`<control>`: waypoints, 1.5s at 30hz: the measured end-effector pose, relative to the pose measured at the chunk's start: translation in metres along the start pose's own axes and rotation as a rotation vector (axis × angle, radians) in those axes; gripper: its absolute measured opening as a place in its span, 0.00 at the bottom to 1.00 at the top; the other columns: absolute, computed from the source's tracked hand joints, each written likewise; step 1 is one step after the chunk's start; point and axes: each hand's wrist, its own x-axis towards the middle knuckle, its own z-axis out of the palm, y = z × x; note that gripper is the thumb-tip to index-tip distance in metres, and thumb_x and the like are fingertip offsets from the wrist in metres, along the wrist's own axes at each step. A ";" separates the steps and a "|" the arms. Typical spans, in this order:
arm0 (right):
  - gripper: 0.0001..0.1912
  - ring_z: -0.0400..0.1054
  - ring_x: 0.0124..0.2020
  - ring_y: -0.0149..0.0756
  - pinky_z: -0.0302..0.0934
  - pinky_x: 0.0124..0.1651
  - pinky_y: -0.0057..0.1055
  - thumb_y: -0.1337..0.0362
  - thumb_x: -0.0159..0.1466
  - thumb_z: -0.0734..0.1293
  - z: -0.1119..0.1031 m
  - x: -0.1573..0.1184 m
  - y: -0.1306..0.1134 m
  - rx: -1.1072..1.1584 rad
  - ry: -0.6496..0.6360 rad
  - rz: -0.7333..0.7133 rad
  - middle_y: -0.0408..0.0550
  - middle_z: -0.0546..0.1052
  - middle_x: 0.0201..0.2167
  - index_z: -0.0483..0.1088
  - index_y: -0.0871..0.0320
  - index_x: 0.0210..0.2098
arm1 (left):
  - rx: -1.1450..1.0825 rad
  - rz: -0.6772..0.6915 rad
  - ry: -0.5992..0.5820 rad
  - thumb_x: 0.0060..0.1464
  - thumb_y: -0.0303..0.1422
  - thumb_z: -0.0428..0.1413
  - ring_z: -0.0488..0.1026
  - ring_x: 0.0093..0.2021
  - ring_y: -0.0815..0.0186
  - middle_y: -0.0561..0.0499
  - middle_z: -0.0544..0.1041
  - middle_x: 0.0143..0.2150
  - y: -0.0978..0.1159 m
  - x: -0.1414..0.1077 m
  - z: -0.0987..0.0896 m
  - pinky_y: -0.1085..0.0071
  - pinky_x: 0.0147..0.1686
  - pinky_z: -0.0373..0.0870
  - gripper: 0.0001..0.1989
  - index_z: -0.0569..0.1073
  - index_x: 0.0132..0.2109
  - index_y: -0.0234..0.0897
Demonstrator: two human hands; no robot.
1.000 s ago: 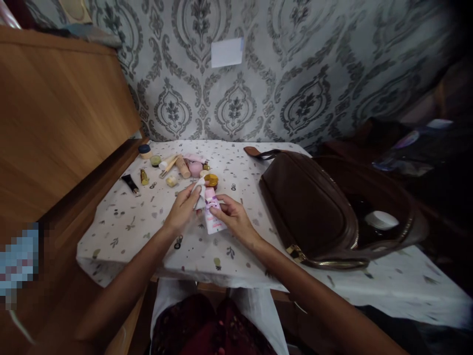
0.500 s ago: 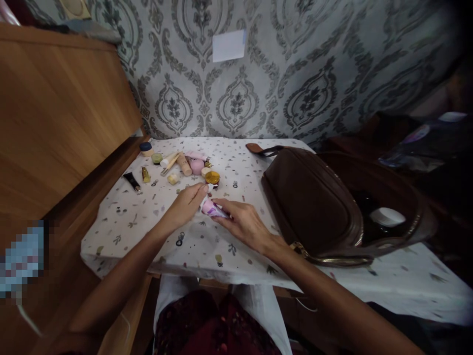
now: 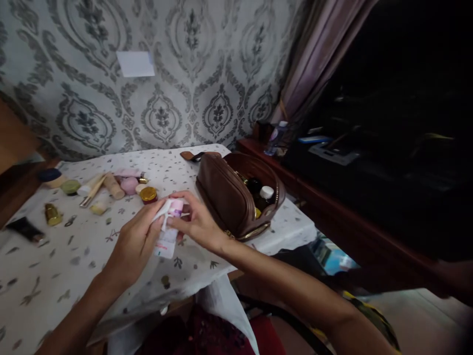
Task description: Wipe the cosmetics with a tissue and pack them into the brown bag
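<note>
Over the front part of the table, both hands meet around a pink and white tube (image 3: 168, 242), its pink end up and its printed body hanging below. My right hand (image 3: 197, 222) is closed on the tube from the right, fingers near the pink end. My left hand (image 3: 135, 239) pinches a crumpled white tissue (image 3: 161, 211) against the tube's left side. Part of the tube is hidden behind the fingers and the tissue. Just beyond the hands sits a gold-lidded jar (image 3: 148, 194). The open brown bag (image 3: 225, 192) stands right of my right hand, with a white-capped bottle (image 3: 266, 193) inside.
Cosmetics lie on the left of the patterned tablecloth (image 3: 84, 266): a pink round container (image 3: 129, 186), a green-lidded jar (image 3: 70, 187), a gold bottle (image 3: 53, 214) and a black tube (image 3: 25, 230). A clear bottle (image 3: 276, 138) stands on the dark furniture at right.
The view has swung right, bringing the bag's inside and the dark furniture into sight. The tube has turned so its printed body hangs down, with the tissue still against it.
</note>
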 end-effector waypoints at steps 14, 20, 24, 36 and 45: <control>0.21 0.72 0.32 0.36 0.70 0.29 0.31 0.57 0.60 0.73 -0.137 -0.065 -0.139 -0.787 0.498 -0.338 0.42 0.73 0.33 0.65 0.52 0.49 | -0.076 0.087 -0.258 0.67 0.43 0.47 0.79 0.51 0.62 0.48 0.80 0.54 -0.014 0.007 0.026 0.69 0.50 0.78 0.19 0.74 0.56 0.40; 0.13 0.69 0.31 0.33 0.61 0.34 0.29 0.64 0.60 0.70 -0.154 -0.069 -0.127 -1.330 0.435 -0.212 0.43 0.76 0.34 0.69 0.56 0.45 | -0.045 0.061 -0.364 0.65 0.45 0.48 0.80 0.51 0.62 0.50 0.81 0.54 -0.051 0.009 0.047 0.70 0.51 0.77 0.19 0.76 0.54 0.43; 0.09 0.69 0.34 0.34 0.54 0.34 0.28 0.68 0.60 0.68 -0.157 -0.065 -0.126 -1.632 0.310 -0.017 0.44 0.77 0.36 0.69 0.56 0.41 | -0.061 0.002 -0.386 0.64 0.46 0.49 0.80 0.51 0.61 0.52 0.81 0.53 -0.069 0.007 0.056 0.70 0.52 0.76 0.20 0.77 0.53 0.45; 0.08 0.69 0.33 0.34 0.47 0.31 0.29 0.70 0.65 0.65 -0.143 -0.053 -0.151 -1.901 0.054 0.296 0.48 0.78 0.36 0.73 0.57 0.43 | -0.097 -0.369 -0.419 0.55 0.60 0.48 0.80 0.51 0.53 0.48 0.82 0.50 -0.077 0.010 0.054 0.61 0.53 0.75 0.34 0.79 0.50 0.38; 0.05 0.69 0.39 0.39 0.51 0.32 0.31 0.68 0.65 0.69 -0.155 -0.053 -0.132 -1.960 -0.146 0.278 0.56 0.73 0.44 0.76 0.60 0.40 | -0.194 -0.438 -0.412 0.59 0.55 0.52 0.80 0.51 0.54 0.52 0.82 0.51 -0.078 0.002 0.057 0.57 0.55 0.74 0.25 0.77 0.52 0.44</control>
